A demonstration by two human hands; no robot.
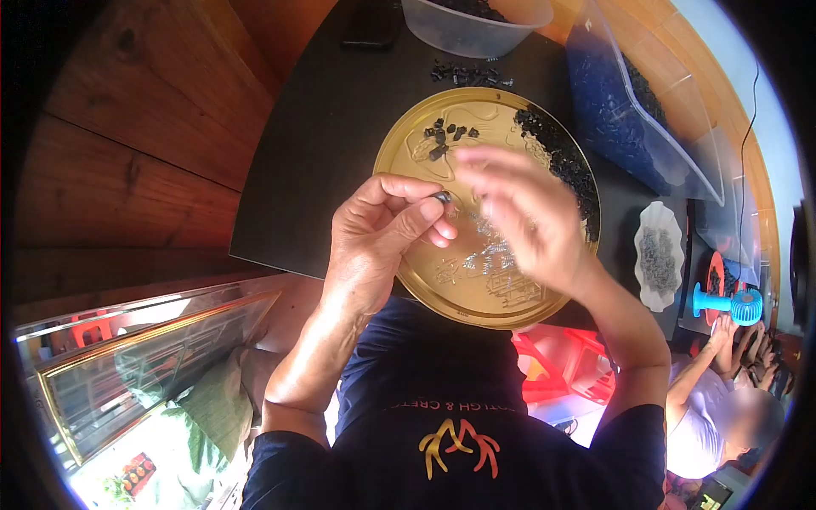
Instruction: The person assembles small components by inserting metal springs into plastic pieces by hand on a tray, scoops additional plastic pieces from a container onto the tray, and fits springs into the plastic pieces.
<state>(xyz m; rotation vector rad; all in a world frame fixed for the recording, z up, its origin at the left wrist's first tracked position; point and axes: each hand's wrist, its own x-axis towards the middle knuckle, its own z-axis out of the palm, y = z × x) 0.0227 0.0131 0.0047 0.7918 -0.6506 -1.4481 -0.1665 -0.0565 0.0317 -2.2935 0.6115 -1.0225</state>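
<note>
My left hand [378,225] pinches a small black plastic piece [441,196] between thumb and forefinger, above a round gold tray [463,313]. To its right, my right hand [531,217] is blurred over the tray; its fingers are smeared, and I cannot see whether they hold anything. Small metal springs [489,255] lie on the tray below and partly behind that hand. Several black pieces [438,140] sit loosely near the tray's far left. A dense heap of small black parts [568,161] lines its right side.
The dark table [293,170] bears a clear tub [476,36], scattered black parts [472,75], a large clear bin [625,127] and a white scalloped dish [659,293] of small pieces. A blue fan [739,306] and another person [697,425] are at right, a red stool [557,365] below.
</note>
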